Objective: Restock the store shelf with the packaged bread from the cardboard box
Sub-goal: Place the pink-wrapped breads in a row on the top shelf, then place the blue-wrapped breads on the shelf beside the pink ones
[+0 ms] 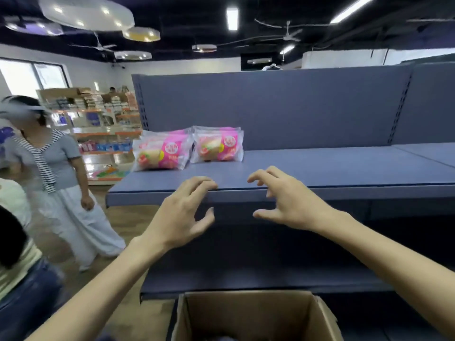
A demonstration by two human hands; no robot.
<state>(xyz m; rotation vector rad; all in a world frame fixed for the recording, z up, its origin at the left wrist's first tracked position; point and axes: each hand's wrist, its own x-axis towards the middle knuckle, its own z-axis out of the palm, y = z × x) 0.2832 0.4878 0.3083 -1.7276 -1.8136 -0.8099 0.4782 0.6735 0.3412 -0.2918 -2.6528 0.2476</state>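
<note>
Cardboard box [256, 316] sits nearest, at the bottom of the view below the shelf, its flaps open; its inside is mostly out of sight, so how much bread is left in it cannot be told. Above it both arms reach forward. The left hand [183, 212] and the right hand [288, 200] hover at the front edge of the shelf [320, 168], fingers spread and loosely bent, neither one grasping anything. Farther back, near the left end of the shelf and close to its back panel, two bread packs [188, 150] stand side by side, touching or nearly so, each seemingly with another pack behind it. The left one leans and reaches right to the shelf's left edge. That is the likely trouble: a nudge while the next pack is set beside them could tip it off the end, and the slick wrappers would slide easily. The rest of the shelf runs on to the right. Beyond, to the left, a person in a striped top [49, 163] stands in the aisle, close enough that a swung arm or a dropped pack might catch them.
</note>
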